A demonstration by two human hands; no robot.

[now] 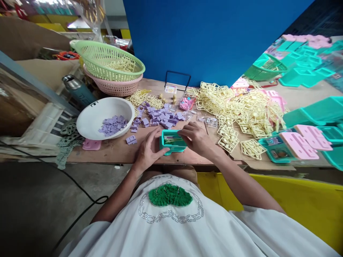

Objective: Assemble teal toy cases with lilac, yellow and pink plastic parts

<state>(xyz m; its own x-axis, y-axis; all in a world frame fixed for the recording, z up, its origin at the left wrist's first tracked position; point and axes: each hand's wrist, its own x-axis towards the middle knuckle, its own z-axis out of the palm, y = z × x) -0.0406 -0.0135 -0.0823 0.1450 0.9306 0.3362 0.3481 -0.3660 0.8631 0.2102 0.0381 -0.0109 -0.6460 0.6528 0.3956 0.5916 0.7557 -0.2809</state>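
A small teal plastic box (174, 148) sits at the table's front edge, with flat cards or thin pieces inside it. My left hand (148, 150) grips its left end, thumb on the near side and fingers round the far corner. Over the right end of the box is my right hand (197, 139), its fingers bent and pinched together; what they hold, if anything, is hidden. Beyond the box lie loose purple plastic pieces (164, 116), and one purple piece (131, 139) rests apart to the left.
On the left stand a white bowl (88, 119) of purple pieces, stacked green (88, 53) and pink (115, 85) baskets, and a flask (77, 89). Cream plastic frames (252, 110) pile up at right, near teal boxes (313, 112) and pink lids (298, 144). A blue panel (193, 39) rises behind.
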